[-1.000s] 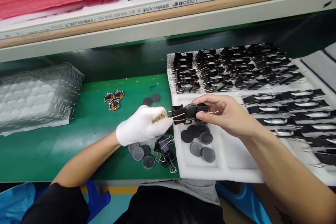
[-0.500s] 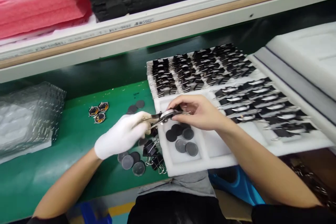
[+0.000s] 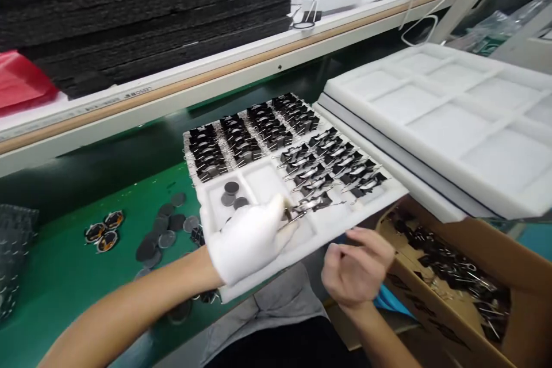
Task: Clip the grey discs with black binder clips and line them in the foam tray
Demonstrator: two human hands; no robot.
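Green workbench (image 3: 77,287) under a shelf (image 3: 224,83). Stacked white foam trays (image 3: 431,92), right. Nearer, the working foam tray (image 3: 264,181); its dividers probably keep clamped pieces sorted. Open cardboard box (image 3: 435,322) below its right front, presumably within easy reach. Gloved left hand (image 3: 254,238) over the tray's front, fingertips apparently pinching a binder-clipped watch case (image 3: 313,202) by one end, likely sparing its faces; case lies in the front part. Bare right hand (image 3: 357,267) just off the front edge, curled; cannot tell whether it grips anything. Loose discs (image 3: 167,240) left; binder clips (image 3: 457,276) heaped in the box.
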